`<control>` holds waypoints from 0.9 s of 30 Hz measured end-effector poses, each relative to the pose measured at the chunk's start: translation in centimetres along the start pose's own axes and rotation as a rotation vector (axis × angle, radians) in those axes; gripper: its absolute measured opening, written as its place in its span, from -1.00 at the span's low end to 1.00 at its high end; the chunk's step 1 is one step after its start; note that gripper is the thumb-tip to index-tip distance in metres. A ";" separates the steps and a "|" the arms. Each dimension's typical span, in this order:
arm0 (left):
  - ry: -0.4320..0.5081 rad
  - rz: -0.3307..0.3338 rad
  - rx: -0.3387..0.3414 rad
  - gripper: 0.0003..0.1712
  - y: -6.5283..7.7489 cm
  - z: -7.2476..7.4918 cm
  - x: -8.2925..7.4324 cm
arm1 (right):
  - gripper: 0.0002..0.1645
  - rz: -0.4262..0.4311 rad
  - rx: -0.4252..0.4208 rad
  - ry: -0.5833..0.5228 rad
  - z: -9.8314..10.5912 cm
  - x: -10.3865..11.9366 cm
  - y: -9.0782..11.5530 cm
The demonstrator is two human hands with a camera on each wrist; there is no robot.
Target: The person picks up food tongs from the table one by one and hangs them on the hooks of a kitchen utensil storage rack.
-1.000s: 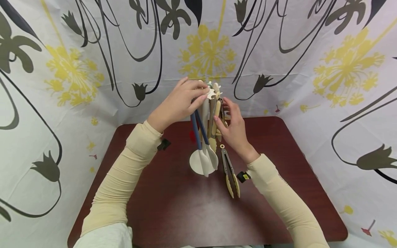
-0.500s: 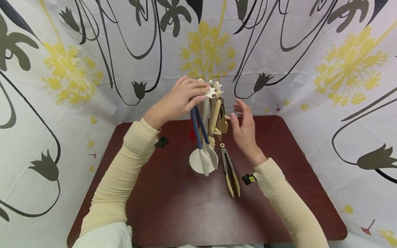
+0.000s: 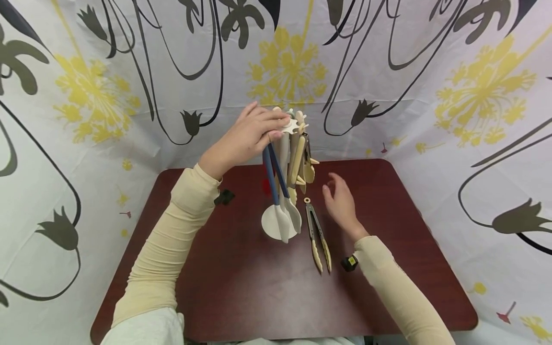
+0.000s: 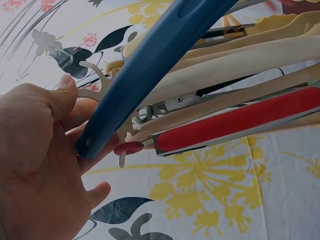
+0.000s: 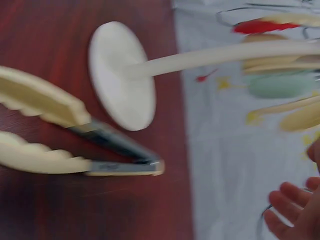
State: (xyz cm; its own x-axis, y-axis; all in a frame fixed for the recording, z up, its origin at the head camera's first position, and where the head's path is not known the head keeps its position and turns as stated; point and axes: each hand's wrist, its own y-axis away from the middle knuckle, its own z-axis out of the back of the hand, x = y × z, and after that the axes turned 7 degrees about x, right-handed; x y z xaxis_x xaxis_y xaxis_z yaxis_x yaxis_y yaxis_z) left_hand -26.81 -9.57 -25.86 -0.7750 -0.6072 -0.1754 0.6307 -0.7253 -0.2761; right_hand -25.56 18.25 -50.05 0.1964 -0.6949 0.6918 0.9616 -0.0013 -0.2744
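A white utensil stand (image 3: 268, 225) with a round base and hooked top rises from the table. My left hand (image 3: 247, 134) holds its top, thumb against the hooks in the left wrist view. Two white-headed utensils with blue handles (image 3: 269, 177) hang at the front; one blue handle (image 4: 145, 75) crosses close to the left fingers. Around the stand hang wooden and cream utensils and a red handle (image 4: 235, 122). Tongs (image 3: 314, 223) with cream scalloped tips lie spread on the table, right of the base. Beyond their ring end, my right hand (image 3: 342, 203) hovers with nothing in it, fingers relaxed.
The dark red table (image 3: 241, 287) has rounded corners. White cloth walls (image 3: 388, 57) printed with flowers enclose its back and sides. The stand is near the back edge. A black wrist camera (image 3: 350, 262) sits below my right wrist.
My right hand has come away from the utensils hanging at the stand's right side, moving right and down toward the table. The left hand keeps its hold on the stand's top. The tongs stay put.
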 end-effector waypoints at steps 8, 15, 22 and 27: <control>-0.023 0.017 0.007 -0.51 -0.1 -0.1 -0.2 | -0.25 -0.179 0.294 0.198 -3.3 -3.7 1.8; -0.041 0.016 -0.008 -0.50 -0.1 -0.2 -0.3 | -0.13 -0.217 0.375 0.254 -4.9 -4.8 2.3; -0.062 0.016 -0.030 -0.50 -0.2 -0.3 -0.4 | -0.06 -0.226 0.402 0.250 -5.8 -4.9 2.2; -0.077 0.032 -0.028 -0.50 -0.2 -0.4 -0.5 | -0.05 -0.251 0.416 0.265 -6.3 -4.9 2.3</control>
State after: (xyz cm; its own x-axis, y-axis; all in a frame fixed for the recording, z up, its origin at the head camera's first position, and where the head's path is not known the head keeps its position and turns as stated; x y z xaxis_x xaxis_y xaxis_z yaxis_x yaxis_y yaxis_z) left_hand -26.57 -8.96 -26.07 -0.7486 -0.6535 -0.1120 0.6526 -0.6967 -0.2979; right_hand -25.47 17.08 -58.30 -0.0519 -0.8673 0.4950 0.9778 0.0567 0.2017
